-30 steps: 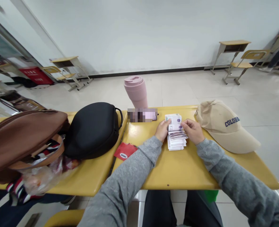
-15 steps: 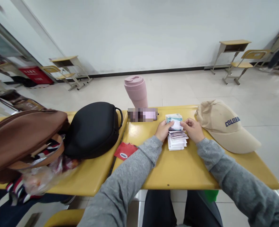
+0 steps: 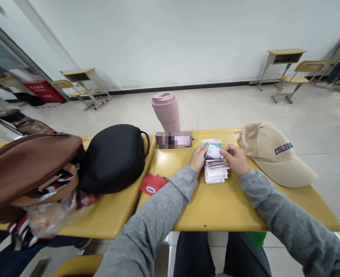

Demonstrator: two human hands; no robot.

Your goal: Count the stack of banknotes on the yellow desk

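Note:
My left hand (image 3: 199, 159) is closed on the left side of a small white printed paper slip (image 3: 214, 152), thumb at its edge. From the other side, my right hand (image 3: 235, 158) pinches the slip's right edge between thumb and fingertips. The slip is tilted, and small dark print shows on it. Just beyond it lies a pile of bluish-green printed papers (image 3: 211, 142), partly covered. On the near side, a fanned stack of white and purplish folded papers (image 3: 216, 176) rests on the yellow desk (image 3: 224, 211).
A pink tumbler (image 3: 166, 111) stands at the far edge behind a blurred phone-like object (image 3: 174, 140). A beige cap (image 3: 276, 154) sits on the right. Leftward are a red packet (image 3: 153, 184), a black case (image 3: 112, 157) and a brown bag (image 3: 34, 165).
My left thumb has drawn back left off the face of the slip. The slip has turned slightly, and its print now shows. The stacks stay put.

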